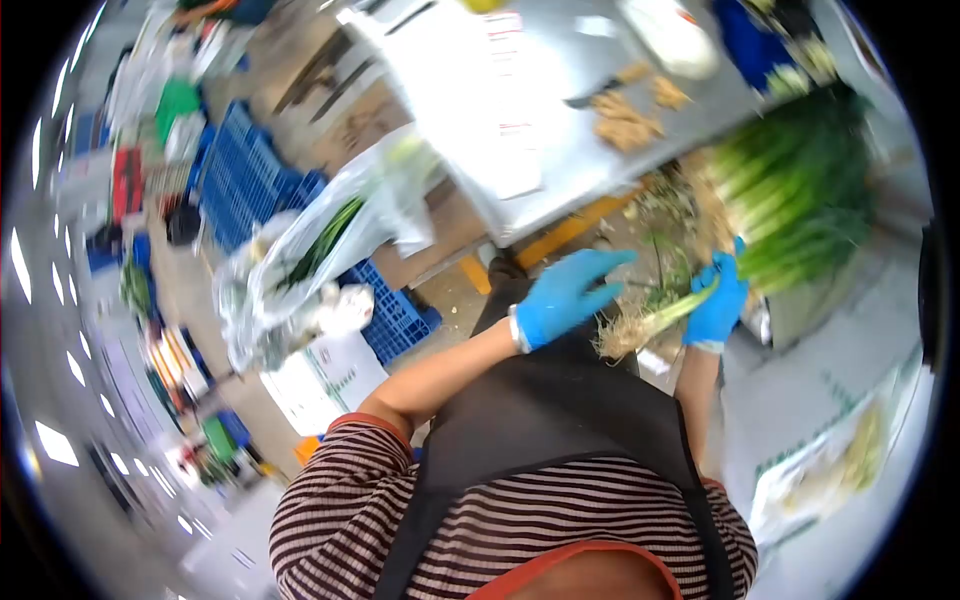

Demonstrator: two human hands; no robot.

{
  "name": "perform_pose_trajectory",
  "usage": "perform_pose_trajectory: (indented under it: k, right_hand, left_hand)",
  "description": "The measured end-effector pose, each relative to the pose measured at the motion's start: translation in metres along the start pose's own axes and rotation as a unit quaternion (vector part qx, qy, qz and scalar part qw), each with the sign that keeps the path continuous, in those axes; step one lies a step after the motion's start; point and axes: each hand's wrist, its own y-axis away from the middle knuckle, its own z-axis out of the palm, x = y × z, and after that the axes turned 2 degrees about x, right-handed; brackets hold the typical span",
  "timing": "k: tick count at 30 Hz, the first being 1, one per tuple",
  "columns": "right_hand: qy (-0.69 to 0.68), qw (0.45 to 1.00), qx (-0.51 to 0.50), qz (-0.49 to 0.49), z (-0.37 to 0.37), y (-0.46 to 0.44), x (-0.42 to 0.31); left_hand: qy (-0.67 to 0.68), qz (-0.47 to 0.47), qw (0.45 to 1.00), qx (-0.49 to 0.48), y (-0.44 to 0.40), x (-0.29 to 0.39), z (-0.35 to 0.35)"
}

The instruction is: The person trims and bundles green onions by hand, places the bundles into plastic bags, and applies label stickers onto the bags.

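Observation:
Both of my hands wear blue gloves. My left hand (570, 298) is over my dark apron with its fingers apart and nothing in them, a little left of the roots. At the right, my right hand (717, 300) has its fingers closed round a green onion (655, 322), whose shaggy pale roots point left toward my left hand. Just beyond my right hand lies a large pile of green onions (800, 190), with white stems to the left and dark green leaves to the right.
A metal table (590, 150) ahead bears a knife (605, 87), ginger-like pieces (628, 120) and a long paper strip. Plastic bags of vegetables (330, 240) and blue crates (245, 180) stand at the left. A white foam box (800, 400) is at the right.

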Motion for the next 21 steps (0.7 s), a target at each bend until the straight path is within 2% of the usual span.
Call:
perform_pose_trajectory:
  k: [1, 2, 3, 4, 5, 6, 7, 9, 10, 11, 12, 13, 14, 15, 16, 17, 19, 20, 21]
  right_hand:
    - [0.036, 0.998, -0.042, -0.034, 0.037, 0.026, -0.013]
    - [0.06, 0.993, -0.085, -0.062, 0.066, 0.045, -0.013]
    - [0.083, 0.984, -0.126, -0.091, 0.093, 0.062, -0.011]
    - [0.09, 0.975, -0.176, -0.099, 0.119, 0.08, -0.005]
    - [0.108, 0.964, -0.219, -0.107, 0.149, 0.104, 0.002]
    - [0.123, 0.951, -0.26, -0.117, 0.177, 0.129, 0.009]
    - [0.139, 0.936, -0.299, -0.125, 0.204, 0.149, 0.019]
    - [0.204, 0.861, -0.439, -0.157, 0.235, 0.161, 0.071]
    - [0.221, 0.803, -0.502, -0.232, 0.267, 0.183, 0.086]
    - [0.234, 0.737, -0.556, -0.305, 0.303, 0.214, 0.102]
    - [0.281, 0.706, -0.614, -0.213, 0.331, 0.247, 0.109]
    - [0.273, 0.62, -0.654, -0.338, 0.365, 0.272, 0.133]
    - [0.262, 0.55, -0.709, -0.355, 0.393, 0.292, 0.168]
    - [0.174, 0.505, -0.749, -0.392, 0.421, 0.315, 0.202]
    - [0.223, 0.423, -0.767, -0.426, 0.443, 0.336, 0.232]
    - [0.27, 0.337, -0.778, -0.455, 0.463, 0.351, 0.262]
    - [0.248, 0.283, -0.77, -0.515, 0.492, 0.361, 0.33]
    - [0.281, 0.241, -0.769, -0.521, 0.502, 0.352, 0.369]
    - [0.334, 0.182, -0.775, -0.506, 0.511, 0.332, 0.393]
  left_hand:
    - [0.06, -0.011, 0.991, 0.12, 0.021, -0.015, -0.027]
    - [-0.035, -0.07, 0.971, 0.224, 0.051, -0.053, -0.05]
    - [0.003, -0.123, 0.933, 0.337, 0.077, -0.052, -0.082]
    - [0.001, -0.106, 0.886, 0.452, 0.107, -0.08, -0.111]
    - [-0.11, -0.113, 0.812, 0.561, 0.139, -0.107, -0.142]
    - [-0.155, -0.168, 0.721, 0.654, 0.174, -0.143, -0.168]
    - [-0.181, -0.208, 0.638, 0.719, 0.202, -0.139, -0.201]
    - [-0.284, -0.35, 0.469, 0.76, 0.273, -0.196, -0.254]
    - [-0.218, -0.386, 0.452, 0.774, 0.296, -0.213, -0.278]
    - [-0.167, -0.381, 0.449, 0.791, 0.323, -0.246, -0.303]
    - [-0.116, -0.375, 0.442, 0.807, 0.349, -0.278, -0.328]
    - [-0.083, -0.331, 0.449, 0.826, 0.369, -0.321, -0.346]
    - [0.122, -0.175, 0.544, 0.811, 0.365, -0.296, -0.361]
    - [0.258, -0.139, 0.618, 0.73, 0.4, -0.357, -0.379]
    - [0.294, -0.098, 0.617, 0.723, 0.399, -0.37, -0.384]
    - [0.334, -0.062, 0.622, 0.706, 0.399, -0.372, -0.39]
    - [0.412, 0.01, 0.648, 0.641, 0.401, -0.352, -0.396]
    - [0.434, 0.035, 0.661, 0.611, 0.402, -0.343, -0.396]
    - [0.541, 0.034, 0.597, 0.591, 0.389, -0.306, -0.401]
